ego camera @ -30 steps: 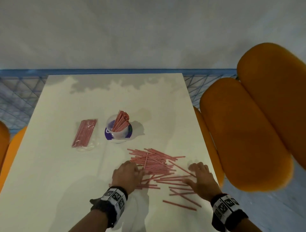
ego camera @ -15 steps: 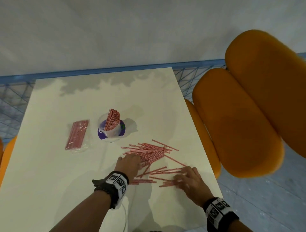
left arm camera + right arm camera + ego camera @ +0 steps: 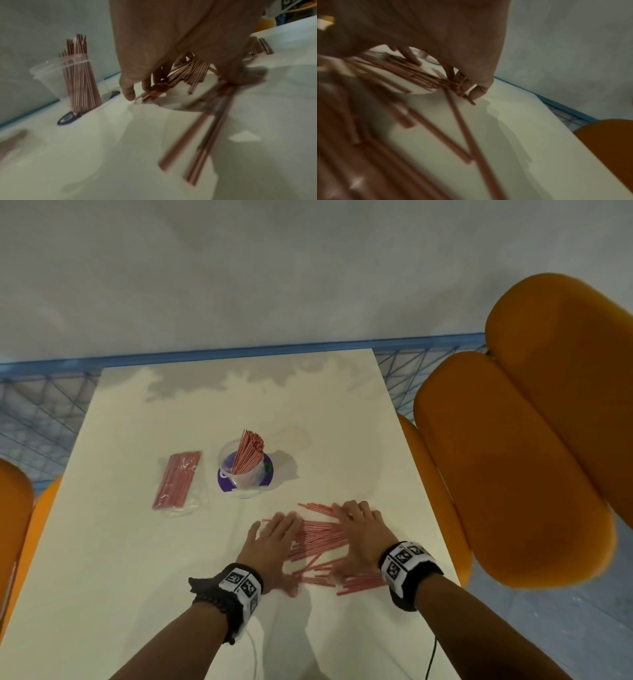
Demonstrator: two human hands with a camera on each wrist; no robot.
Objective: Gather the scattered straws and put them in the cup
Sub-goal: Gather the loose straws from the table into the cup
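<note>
While both palms face down near the table's (image 3: 144, 577) right edge, the left hand (image 3: 272, 542) and right hand (image 3: 359, 530) press nearly straight fingers on the scattered straws (image 3: 317, 539) between them, nearer the person than the cup (image 3: 241, 470).

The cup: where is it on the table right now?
In the head view the cup stands left of the table's centre, on a purple disc, beyond the hands. A bag of straws lies to its left.
</note>
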